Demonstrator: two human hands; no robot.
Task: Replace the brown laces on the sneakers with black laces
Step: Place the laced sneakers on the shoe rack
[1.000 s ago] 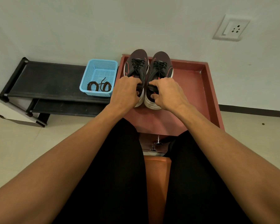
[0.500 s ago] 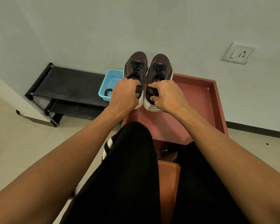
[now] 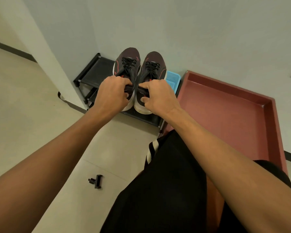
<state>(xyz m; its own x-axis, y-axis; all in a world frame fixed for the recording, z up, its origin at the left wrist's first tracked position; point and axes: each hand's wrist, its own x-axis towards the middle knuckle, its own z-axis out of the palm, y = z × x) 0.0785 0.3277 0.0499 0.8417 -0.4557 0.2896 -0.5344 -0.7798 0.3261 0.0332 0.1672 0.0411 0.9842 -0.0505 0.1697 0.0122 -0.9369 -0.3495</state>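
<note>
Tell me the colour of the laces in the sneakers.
Black laces, threaded in both sneakers; the head view shows them clearly.

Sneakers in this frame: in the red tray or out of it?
Out. The left hand and right hand grip the sneakers by the heels over the black rack, left of the red tray.

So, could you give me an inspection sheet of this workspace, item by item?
Surface: red tray table at right; black rack beneath the sneakers.
Job's things: left sneaker and right sneaker, black-laced, held side by side over the rack.
Clutter: blue basket behind the right sneaker; small black clamp on the floor.
Hands: left hand grips the left sneaker's heel, right hand the right one's.
Cables: nothing seen.
Surroundings: pale wall, tiled floor.
</note>
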